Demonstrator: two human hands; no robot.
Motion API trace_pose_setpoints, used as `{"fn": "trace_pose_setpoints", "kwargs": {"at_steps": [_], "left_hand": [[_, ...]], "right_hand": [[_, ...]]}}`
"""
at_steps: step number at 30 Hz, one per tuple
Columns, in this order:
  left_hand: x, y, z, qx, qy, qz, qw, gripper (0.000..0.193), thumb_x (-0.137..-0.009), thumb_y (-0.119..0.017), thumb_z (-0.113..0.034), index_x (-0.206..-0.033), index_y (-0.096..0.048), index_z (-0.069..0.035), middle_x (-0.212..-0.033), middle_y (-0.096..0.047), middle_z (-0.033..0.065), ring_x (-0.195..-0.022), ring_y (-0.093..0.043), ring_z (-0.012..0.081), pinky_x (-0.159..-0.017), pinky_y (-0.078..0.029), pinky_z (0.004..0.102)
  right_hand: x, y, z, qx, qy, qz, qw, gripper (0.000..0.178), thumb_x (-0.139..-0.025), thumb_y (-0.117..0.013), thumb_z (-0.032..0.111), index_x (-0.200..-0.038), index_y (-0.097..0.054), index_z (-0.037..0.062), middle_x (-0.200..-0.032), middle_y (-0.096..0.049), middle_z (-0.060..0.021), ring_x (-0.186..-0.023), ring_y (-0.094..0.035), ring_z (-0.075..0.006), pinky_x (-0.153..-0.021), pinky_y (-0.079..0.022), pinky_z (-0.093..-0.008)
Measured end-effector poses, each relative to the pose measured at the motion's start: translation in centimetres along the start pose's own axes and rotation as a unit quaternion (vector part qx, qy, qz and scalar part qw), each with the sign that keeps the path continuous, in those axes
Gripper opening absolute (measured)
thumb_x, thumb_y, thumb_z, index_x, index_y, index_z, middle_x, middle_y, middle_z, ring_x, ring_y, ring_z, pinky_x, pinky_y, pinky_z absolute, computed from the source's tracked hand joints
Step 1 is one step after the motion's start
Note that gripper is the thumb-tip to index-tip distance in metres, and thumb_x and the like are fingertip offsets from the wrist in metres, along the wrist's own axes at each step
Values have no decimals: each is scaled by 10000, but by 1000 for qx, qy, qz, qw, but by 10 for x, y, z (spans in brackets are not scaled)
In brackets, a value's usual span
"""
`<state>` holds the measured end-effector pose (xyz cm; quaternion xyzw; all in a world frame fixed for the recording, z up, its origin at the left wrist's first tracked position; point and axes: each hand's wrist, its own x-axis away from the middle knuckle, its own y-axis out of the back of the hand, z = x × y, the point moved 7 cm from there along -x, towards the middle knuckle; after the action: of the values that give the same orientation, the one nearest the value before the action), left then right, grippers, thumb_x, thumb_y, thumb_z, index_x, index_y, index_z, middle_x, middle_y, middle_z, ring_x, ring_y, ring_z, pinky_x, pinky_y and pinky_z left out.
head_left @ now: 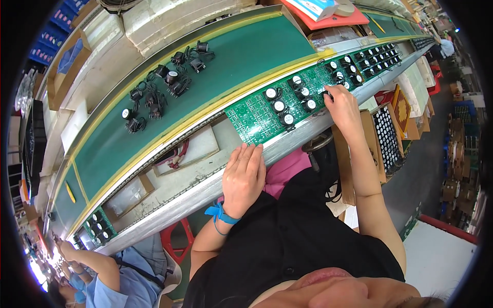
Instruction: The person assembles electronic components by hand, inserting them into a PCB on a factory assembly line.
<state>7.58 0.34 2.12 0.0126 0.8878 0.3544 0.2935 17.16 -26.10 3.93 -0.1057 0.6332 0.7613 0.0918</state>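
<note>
A long green circuit board (252, 123) lies along the near rail in front of me. Black components with round white tops and black wires, such as this capped part (279, 106), stand on it in groups. My left hand (244, 174) rests with straight fingers on the board's near left edge. It wears a blue wrist strap (222, 212). Over the board's near edge, further right, my right hand (343, 109) has its fingertips pinched together by a dark part. The fingers hide what they hold, if anything.
Loose black wired parts (172, 78) lie on the green work surface (246, 46) beyond the board. A metal rail (287, 149) runs along the near side. A tray of round white-topped parts (386, 136) stands at right. A co-worker (123, 272) sits at lower left, near another board (98, 226).
</note>
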Motion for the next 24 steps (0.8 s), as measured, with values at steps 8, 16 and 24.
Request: {"fn": "trace_pose_setpoints", "kwargs": {"at_steps": [8, 16, 24], "left_hand": [[1, -1, 2, 0, 7, 0, 1000, 303, -792, -646, 21, -1093, -612, -1, -1000, -668, 168, -957, -651, 355, -906, -498, 440], [3, -1, 1, -8, -5, -8, 1000, 281, -792, -661, -16, -1068, -621, 16, -987, -658, 181, -949, -649, 355, -896, -499, 431], [2, -4, 0, -1, -2, 2, 1000, 282, -799, -637, 26, -1079, -616, 1, -997, -671, 168, -960, -655, 349, -908, -498, 437]], "right_hand": [[-6, -5, 5, 30, 39, 43, 998, 208, -814, -640, 101, -992, -679, -1, -902, -637, -181, -795, -644, -356, -716, -525, -421], [-14, -7, -4, 27, 60, 87, 994, 222, -804, -653, 88, -1009, -685, 10, -865, -633, -161, -773, -634, -338, -710, -508, -413], [4, 4, -2, -3, 11, 96, 995, 286, -843, -654, 164, -1106, -653, 52, -1017, -644, -152, -896, -632, -348, -782, -512, -410]]}}
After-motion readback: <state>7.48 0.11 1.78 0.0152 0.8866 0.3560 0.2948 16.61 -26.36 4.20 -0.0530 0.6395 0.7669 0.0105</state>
